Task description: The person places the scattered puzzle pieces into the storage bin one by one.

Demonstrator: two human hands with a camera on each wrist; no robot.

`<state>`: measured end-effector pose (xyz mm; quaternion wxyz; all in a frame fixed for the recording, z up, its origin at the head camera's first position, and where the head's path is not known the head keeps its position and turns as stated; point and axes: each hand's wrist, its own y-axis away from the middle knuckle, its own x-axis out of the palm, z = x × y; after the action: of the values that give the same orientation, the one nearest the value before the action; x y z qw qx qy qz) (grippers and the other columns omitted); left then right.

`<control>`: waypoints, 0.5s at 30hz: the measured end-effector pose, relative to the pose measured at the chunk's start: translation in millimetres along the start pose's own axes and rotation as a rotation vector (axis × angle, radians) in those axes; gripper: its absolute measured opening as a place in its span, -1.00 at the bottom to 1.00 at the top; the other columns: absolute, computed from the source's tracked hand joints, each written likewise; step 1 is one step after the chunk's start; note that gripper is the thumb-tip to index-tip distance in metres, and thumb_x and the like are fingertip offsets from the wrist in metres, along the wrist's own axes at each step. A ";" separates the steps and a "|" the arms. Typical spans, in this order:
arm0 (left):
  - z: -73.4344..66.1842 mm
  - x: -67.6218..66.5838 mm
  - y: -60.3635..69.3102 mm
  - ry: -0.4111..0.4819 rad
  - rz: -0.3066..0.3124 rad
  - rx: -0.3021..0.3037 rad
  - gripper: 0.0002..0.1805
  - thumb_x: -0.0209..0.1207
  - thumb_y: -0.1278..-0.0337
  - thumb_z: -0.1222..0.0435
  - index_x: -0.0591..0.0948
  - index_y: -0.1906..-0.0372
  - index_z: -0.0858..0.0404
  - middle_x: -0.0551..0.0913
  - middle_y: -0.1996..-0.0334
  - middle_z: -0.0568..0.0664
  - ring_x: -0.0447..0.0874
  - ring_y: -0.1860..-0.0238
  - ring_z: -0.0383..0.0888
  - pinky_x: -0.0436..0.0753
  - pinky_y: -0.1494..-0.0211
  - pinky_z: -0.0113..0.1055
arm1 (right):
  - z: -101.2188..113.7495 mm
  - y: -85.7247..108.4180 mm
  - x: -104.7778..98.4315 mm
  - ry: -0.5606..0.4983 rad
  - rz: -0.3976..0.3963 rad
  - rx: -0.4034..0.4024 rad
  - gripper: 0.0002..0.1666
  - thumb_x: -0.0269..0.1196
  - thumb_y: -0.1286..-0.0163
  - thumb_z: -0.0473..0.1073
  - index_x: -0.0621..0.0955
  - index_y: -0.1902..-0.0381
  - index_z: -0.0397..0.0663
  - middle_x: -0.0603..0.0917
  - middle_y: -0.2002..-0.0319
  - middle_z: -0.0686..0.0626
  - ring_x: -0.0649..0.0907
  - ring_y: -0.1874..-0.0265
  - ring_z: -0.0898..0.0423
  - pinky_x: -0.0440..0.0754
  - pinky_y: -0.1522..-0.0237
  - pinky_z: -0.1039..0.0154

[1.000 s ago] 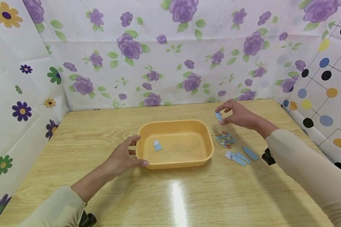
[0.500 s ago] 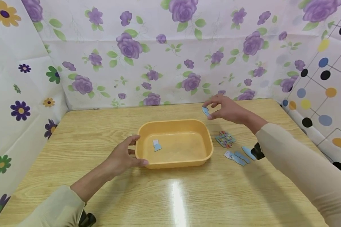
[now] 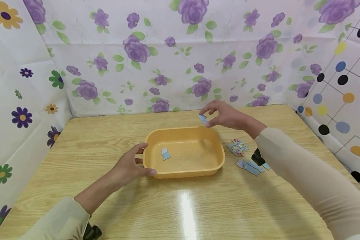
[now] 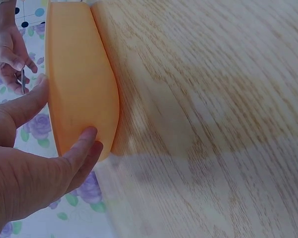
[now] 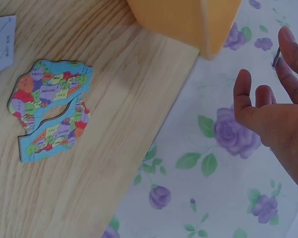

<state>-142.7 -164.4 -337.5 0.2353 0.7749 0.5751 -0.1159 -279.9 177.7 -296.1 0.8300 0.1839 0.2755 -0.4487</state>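
Note:
My left hand (image 3: 127,168) grips the left end of a yellow plastic basin (image 3: 184,174), its thumb near the front corner and its fingers along the end. In the left wrist view those fingers (image 4: 82,148) touch the outer wall. My right hand (image 3: 228,116) pinches a small light-blue puzzle piece (image 3: 203,119) between thumb and fingers, above the basin's back right rim. In the right wrist view the piece shows edge-on. Inside the basin, at its left, lies a blue-and-white piece (image 3: 166,154).
Multicoloured map puzzle pieces (image 3: 238,146) lie right of the basin on the wooden table (image 3: 138,206). Nearer are light-blue strip pieces (image 3: 248,167), one partly hidden by the right wrist's black camera (image 3: 258,157). A flowered sheet (image 3: 108,60) hangs behind the table.
My right hand has moved left with the light-blue puzzle piece, from above the map pieces to the basin's back right rim. The left hand and the basin have stayed put.

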 end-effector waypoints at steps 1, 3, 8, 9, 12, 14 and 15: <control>-0.2 -0.1 0.1 0.001 0.002 0.001 0.12 0.51 0.18 0.26 0.07 -0.49 0.26 0.21 -0.33 0.25 0.39 -0.23 0.23 0.68 0.02 -0.20 | 1.5 -0.7 0.9 0.000 0.005 0.002 -0.49 0.38 -0.23 -0.26 0.57 -0.16 -0.06 0.28 -0.26 -0.09 0.32 -0.27 -0.14 0.55 -0.05 -0.08; -0.9 -0.2 0.4 0.003 0.004 -0.001 0.12 0.51 0.17 0.26 0.07 -0.49 0.26 0.21 -0.33 0.25 0.39 -0.23 0.23 0.68 0.02 -0.20 | 4.3 -2.4 2.4 0.001 0.017 0.001 -0.49 0.37 -0.23 -0.27 0.56 -0.16 -0.09 0.29 -0.24 -0.10 0.31 -0.27 -0.16 0.55 -0.05 -0.09; -1.3 -0.5 0.7 0.005 0.003 -0.005 0.12 0.51 0.18 0.27 0.07 -0.49 0.25 0.21 -0.33 0.25 0.38 -0.23 0.23 0.69 0.02 -0.19 | 13.1 -8.8 9.8 0.008 0.037 -0.005 -0.51 0.37 -0.22 -0.30 0.58 -0.14 -0.14 0.30 -0.22 -0.13 0.33 -0.23 -0.17 0.53 -0.05 -0.07; -1.1 -0.4 0.6 0.003 0.004 -0.003 0.12 0.51 0.18 0.26 0.07 -0.49 0.25 0.21 -0.33 0.25 0.38 -0.23 0.24 0.69 0.02 -0.19 | 15.6 -9.8 11.8 0.010 0.040 -0.004 -0.51 0.38 -0.21 -0.30 0.59 -0.12 -0.13 0.31 -0.22 -0.12 0.33 -0.22 -0.16 0.53 -0.05 -0.06; -0.7 -0.3 0.4 0.003 0.003 -0.001 0.12 0.51 0.18 0.26 0.07 -0.49 0.26 0.21 -0.33 0.25 0.38 -0.23 0.25 0.68 0.02 -0.18 | 21.0 -13.0 17.3 0.019 0.050 -0.008 -0.53 0.38 -0.20 -0.31 0.60 -0.09 -0.13 0.31 -0.21 -0.13 0.34 -0.21 -0.17 0.52 -0.06 -0.05; -0.3 -0.1 0.2 0.004 0.003 0.000 0.12 0.51 0.18 0.27 0.07 -0.49 0.26 0.21 -0.33 0.25 0.38 -0.23 0.25 0.68 0.02 -0.18 | 24.2 -14.3 20.2 0.026 0.052 -0.007 -0.54 0.39 -0.18 -0.33 0.61 -0.07 -0.12 0.31 -0.20 -0.13 0.34 -0.21 -0.16 0.52 -0.08 -0.06; -0.1 -0.1 0.1 0.005 0.002 -0.002 0.12 0.51 0.18 0.27 0.07 -0.49 0.26 0.21 -0.33 0.25 0.38 -0.23 0.24 0.68 0.02 -0.18 | 25.1 -14.8 21.4 0.031 0.053 -0.006 -0.55 0.39 -0.18 -0.33 0.61 -0.06 -0.11 0.31 -0.20 -0.13 0.34 -0.20 -0.16 0.52 -0.08 -0.06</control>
<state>-142.7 -164.4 -337.4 0.2344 0.7755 0.5751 -0.1132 -275.5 142.2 -290.7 0.8377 0.1955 0.2847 -0.4230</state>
